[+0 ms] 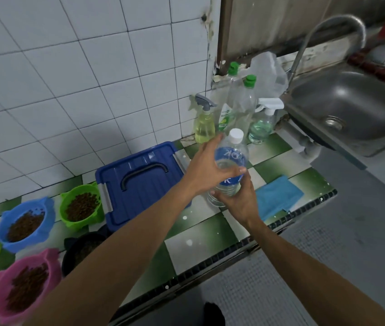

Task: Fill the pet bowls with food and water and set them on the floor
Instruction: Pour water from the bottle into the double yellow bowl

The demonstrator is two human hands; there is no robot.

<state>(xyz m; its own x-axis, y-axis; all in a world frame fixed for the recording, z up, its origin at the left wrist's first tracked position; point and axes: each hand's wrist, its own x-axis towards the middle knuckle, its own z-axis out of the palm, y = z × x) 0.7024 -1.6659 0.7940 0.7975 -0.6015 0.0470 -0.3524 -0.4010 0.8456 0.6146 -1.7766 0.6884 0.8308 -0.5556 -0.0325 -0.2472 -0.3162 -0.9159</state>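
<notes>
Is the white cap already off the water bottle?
No, the white cap sits on the neck of the water bottle, gripped by the left hand and the right hand.

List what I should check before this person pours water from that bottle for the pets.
1. Grip on the bottle: the left hand and right hand both hold it. Ok.
2. Cap off: the white cap is on. Not ok.
3. Water level in the bottle: cannot tell.
4. Food served: the blue bowl, green bowl and pink bowl hold kibble. Ok.
5. A free bowl for water: the black bowl is half hidden by the left arm. Cannot tell.
6. Something to wipe spills: a blue cloth lies on the counter beside the bottle. Ok.
</notes>
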